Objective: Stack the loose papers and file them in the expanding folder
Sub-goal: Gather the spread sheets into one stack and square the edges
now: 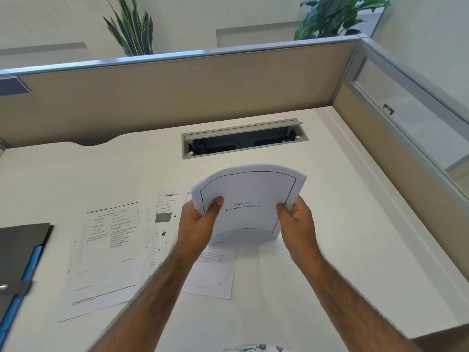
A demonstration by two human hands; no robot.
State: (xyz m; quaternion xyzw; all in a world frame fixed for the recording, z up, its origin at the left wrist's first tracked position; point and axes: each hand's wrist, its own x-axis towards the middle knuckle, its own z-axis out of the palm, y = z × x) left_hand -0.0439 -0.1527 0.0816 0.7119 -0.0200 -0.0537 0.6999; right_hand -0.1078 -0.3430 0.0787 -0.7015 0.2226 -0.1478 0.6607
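Note:
A stack of white papers with a framed title page on top is held upright above the desk, bowed between both hands. My left hand grips its left edge, thumb on the front. My right hand grips its right edge the same way. Three loose sheets lie flat on the desk: a sheet with a table at the left, a sheet with dark squares beside it, and a text sheet under my left forearm. The dark expanding folder with blue dividers lies at the far left edge.
The white desk is boxed in by beige partition panels at the back and right. A cable tray slot lies open behind the stack. Plants stand behind the partition.

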